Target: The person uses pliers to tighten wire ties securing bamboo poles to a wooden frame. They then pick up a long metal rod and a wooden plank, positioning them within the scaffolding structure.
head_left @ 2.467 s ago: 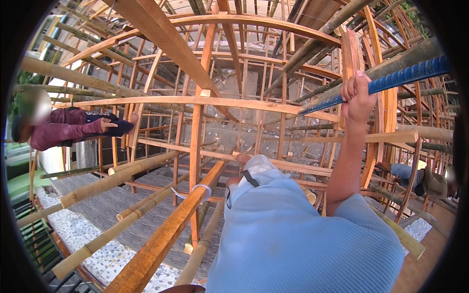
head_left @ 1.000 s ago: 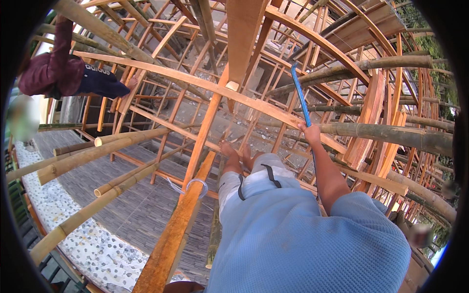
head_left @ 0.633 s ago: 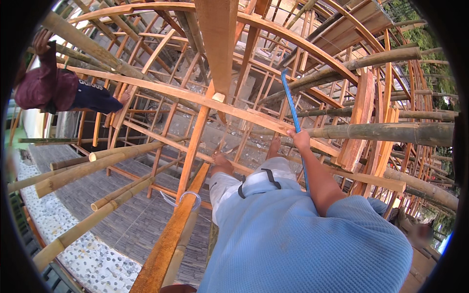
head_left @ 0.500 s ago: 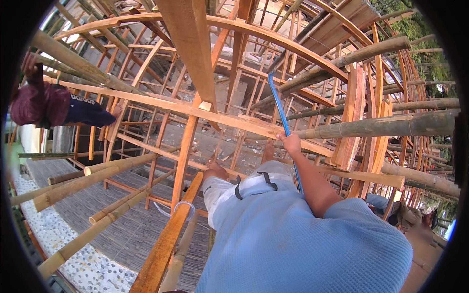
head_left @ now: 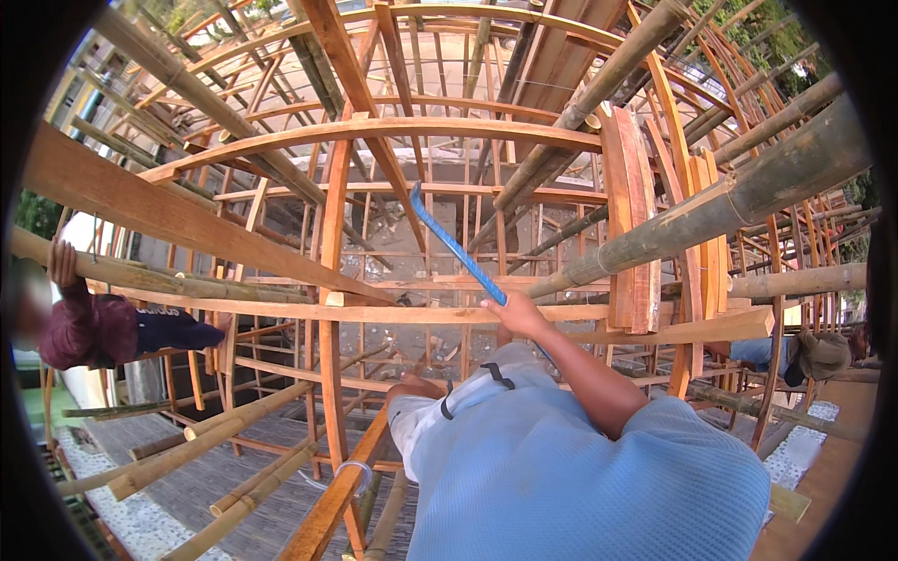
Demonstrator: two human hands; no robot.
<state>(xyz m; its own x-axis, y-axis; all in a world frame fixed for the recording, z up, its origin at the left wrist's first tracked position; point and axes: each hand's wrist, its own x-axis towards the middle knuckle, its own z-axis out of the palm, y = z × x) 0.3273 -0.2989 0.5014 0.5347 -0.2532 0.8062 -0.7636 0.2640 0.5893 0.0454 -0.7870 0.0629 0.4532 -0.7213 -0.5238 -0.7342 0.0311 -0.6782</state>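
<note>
My right hand [head_left: 513, 314] is closed around a long blue metal bar [head_left: 456, 245]. The bar slants up and to the left from my fist, in front of the curved wooden ribs [head_left: 374, 131] of a large timber frame. Its lower end runs down behind my hand toward my leg. My fist hovers just above a horizontal wooden beam [head_left: 374, 311]. My light blue shirt [head_left: 580, 477] and pale shorts fill the lower middle. My left hand is hidden from view.
Thick bamboo poles [head_left: 711, 215] cross at the upper right and lower left [head_left: 215, 435]. A person in a maroon sleeve [head_left: 89, 327] grips a pole at the left. Another person [head_left: 795, 353] crouches at the right. An orange plank [head_left: 332, 496] runs below me.
My right arm came down from overhead at the upper right to knee height. The blue bar swung from nearly level to slanting up-left. The view tilted and shifted.
</note>
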